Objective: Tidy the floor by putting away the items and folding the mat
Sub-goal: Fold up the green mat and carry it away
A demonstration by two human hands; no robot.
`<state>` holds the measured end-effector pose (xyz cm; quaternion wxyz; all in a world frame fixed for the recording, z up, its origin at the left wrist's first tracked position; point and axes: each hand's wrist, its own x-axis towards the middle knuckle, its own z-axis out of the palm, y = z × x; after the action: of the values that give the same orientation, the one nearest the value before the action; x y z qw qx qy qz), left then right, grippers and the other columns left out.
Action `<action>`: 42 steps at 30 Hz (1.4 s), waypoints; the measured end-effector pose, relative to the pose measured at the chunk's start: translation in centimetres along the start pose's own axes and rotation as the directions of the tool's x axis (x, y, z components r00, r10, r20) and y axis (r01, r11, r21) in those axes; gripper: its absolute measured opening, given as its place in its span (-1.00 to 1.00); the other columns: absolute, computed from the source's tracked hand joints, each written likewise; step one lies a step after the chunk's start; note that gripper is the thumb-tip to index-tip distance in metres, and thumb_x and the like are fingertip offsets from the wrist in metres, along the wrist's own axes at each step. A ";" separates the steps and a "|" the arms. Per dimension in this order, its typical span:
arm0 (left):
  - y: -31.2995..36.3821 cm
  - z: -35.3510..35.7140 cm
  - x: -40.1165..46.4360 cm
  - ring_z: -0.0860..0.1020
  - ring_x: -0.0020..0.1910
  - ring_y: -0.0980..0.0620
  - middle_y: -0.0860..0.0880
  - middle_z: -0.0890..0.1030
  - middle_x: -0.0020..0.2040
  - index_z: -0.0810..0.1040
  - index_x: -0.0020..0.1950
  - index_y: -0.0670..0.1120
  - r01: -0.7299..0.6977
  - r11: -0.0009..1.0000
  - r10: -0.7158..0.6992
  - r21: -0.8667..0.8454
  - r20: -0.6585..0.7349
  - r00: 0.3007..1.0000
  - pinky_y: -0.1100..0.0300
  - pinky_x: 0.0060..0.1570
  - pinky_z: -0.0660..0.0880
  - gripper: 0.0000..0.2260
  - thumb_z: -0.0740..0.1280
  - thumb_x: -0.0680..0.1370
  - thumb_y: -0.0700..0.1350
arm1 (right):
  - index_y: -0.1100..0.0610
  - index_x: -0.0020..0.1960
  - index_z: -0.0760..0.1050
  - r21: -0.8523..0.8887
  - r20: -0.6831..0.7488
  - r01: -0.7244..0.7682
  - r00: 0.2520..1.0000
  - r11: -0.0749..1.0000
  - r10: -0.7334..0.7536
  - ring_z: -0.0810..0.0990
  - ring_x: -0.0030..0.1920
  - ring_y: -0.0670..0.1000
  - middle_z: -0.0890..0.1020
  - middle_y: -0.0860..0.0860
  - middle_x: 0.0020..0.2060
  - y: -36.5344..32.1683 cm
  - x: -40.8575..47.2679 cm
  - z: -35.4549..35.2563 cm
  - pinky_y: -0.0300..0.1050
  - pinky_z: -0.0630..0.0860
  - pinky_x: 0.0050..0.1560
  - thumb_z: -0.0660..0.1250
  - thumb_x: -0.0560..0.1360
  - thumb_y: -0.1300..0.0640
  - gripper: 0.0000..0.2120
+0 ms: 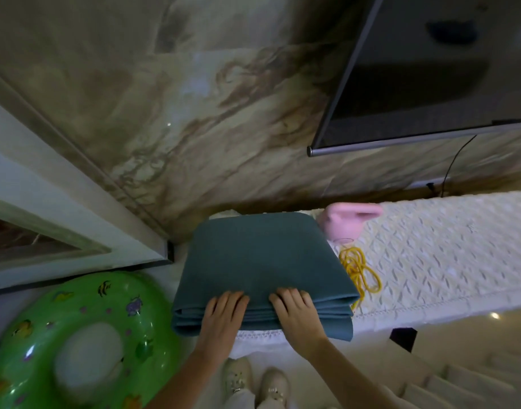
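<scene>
The folded teal mat [259,255] lies in several layers on the left end of a low cabinet covered with a white lace cloth [448,249]. My left hand [223,314] and my right hand [294,311] grip its near folded edge side by side, fingers curled over the top layers. A pink kettlebell-shaped item [346,221] stands just behind the mat's right corner. A coiled yellow rope [359,271] lies right of the mat on the cloth.
A green inflatable swim ring [76,338] leans at the lower left on the floor. A marble wall rises behind, with a dark TV screen [424,69] at upper right. My shoes [256,382] stand on the glossy floor below the cabinet.
</scene>
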<state>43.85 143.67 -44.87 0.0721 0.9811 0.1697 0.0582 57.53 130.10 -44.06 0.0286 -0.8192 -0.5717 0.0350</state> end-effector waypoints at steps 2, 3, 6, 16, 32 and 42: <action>0.6 0.7 -1.1 0.39 0.07 -0.09 -0.08 0.40 0.14 0.38 0.15 -0.10 0.036 0.999 -0.037 0.008 0.082 0.996 0.03 0.05 0.27 -0.24 0.61 0.01 -0.21 | 0.11 0.14 0.34 0.006 0.082 -0.012 0.997 1.000 0.012 0.38 -0.01 0.11 0.40 0.08 0.01 -0.4 -1.0 0.8 -0.03 0.26 0.01 0.58 -0.08 0.11 -0.16; 0.9 1.0 -1.6 0.38 0.09 -0.10 -0.10 0.39 0.17 0.37 0.18 -0.10 0.044 0.999 -0.045 0.012 0.116 0.992 0.01 0.05 0.27 -0.20 0.61 0.00 -0.21 | 0.11 0.17 0.34 0.006 0.113 -0.011 0.994 1.000 0.010 0.37 0.00 0.11 0.39 0.09 0.03 -0.5 -1.4 1.3 -0.02 0.25 0.02 0.59 -0.11 0.09 -0.11; 1.7 2.2 -2.9 0.37 0.13 -0.12 -0.12 0.37 0.22 0.36 0.24 -0.11 0.044 0.999 -0.047 0.020 0.207 0.977 -0.01 0.06 0.26 -0.11 0.63 -0.03 -0.19 | 0.11 0.22 0.32 0.019 0.204 -0.013 0.979 1.000 0.009 0.37 0.03 0.13 0.37 0.12 0.06 -1.0 -2.5 2.7 -0.02 0.24 0.03 0.61 -0.16 0.04 -0.01; 1.5 5.5 -6.1 0.39 0.23 -0.09 -0.14 0.44 0.29 0.35 0.31 -0.09 -0.045 0.999 0.049 -0.023 0.245 0.968 -0.03 0.16 0.25 -0.46 0.31 0.32 -0.20 | 0.12 0.24 0.31 0.046 0.179 0.034 0.983 0.998 -0.042 0.36 0.01 0.10 0.37 0.12 0.06 -1.5 -4.8 7.0 -0.05 0.24 0.01 0.61 -0.06 0.04 -0.06; -0.5 8.7 -5.7 0.32 0.32 -0.03 -0.08 0.54 0.28 0.60 0.21 -0.06 -0.090 0.993 0.109 -0.072 0.332 0.937 0.06 0.21 0.21 -0.58 0.10 0.47 -0.01 | 0.01 0.15 0.52 0.147 0.134 0.005 0.991 0.989 -0.025 0.50 -0.06 0.00 0.60 -0.05 -0.04 -0.9 -5.2 10.5 -0.10 0.34 0.08 0.24 0.39 -0.10 -0.62; -7.5 7.1 0.7 0.11 0.50 -0.11 -0.13 0.13 0.53 0.04 0.54 -0.14 0.807 0.390 -0.766 -0.442 0.330 0.551 -0.09 0.42 0.07 -0.13 0.28 0.41 0.30 | 0.24 0.36 0.33 0.432 -0.030 -0.626 0.710 0.650 0.704 0.37 0.22 0.22 0.42 0.23 0.24 6.3 -0.5 7.6 0.09 0.33 0.20 0.32 0.42 -0.03 -0.41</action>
<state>43.04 150.01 -53.00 0.3741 0.7187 0.5855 0.0277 62.53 127.58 -52.15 0.2320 -0.9478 -0.2050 0.0761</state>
